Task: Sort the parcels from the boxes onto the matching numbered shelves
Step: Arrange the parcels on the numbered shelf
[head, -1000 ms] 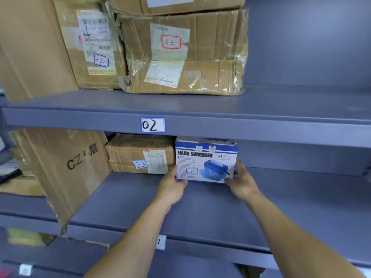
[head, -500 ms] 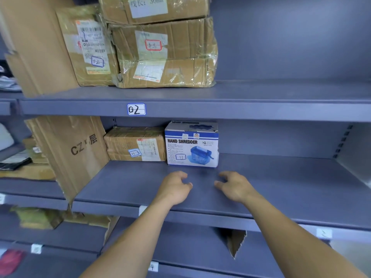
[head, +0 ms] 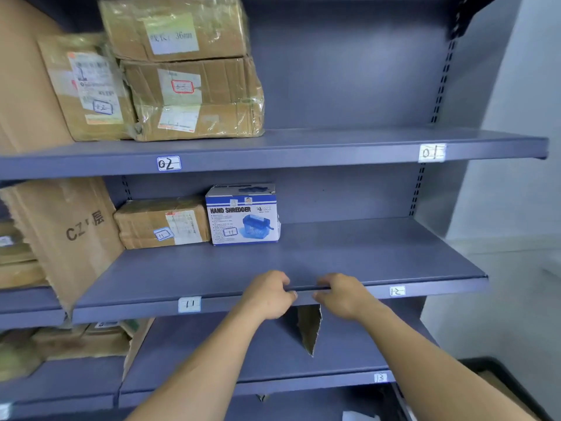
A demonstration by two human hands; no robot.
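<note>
Two hands, both empty: left hand (head: pixel 267 294) and right hand (head: pixel 340 294) sit side by side at the front lip of the middle shelf (head: pixel 349 253), fingers loosely curled, gripping nothing. Contact with the lip: can't tell. Lip tags: 11 label (head: pixel 189 304) left of the hands, 12 label (head: pixel 397 291) to the right. A torn cardboard scrap (head: pixel 309 329) hangs under that lip, over the lower shelf (head: pixel 273 360). Middle shelf surface is flat grey-blue metal, open from the hands back to the parcels and rightward to the end panel. At the back on the 11 side: hand shredder box (head: pixel 243 215), upright, marked 11, left face against a brown taped parcel (head: pixel 162 223). A tall cardboard sheet (head: pixel 69 235) printed CZ closes the left edge. Upper shelf (head: pixel 349 138): 02 label (head: pixel 168 163), 01 label (head: pixel 431 152), stacked parcels (head: pixel 194 95) over the 02 end, open surface right of them. Pale wall (head: pixel 516 177) right of the rack.
</note>
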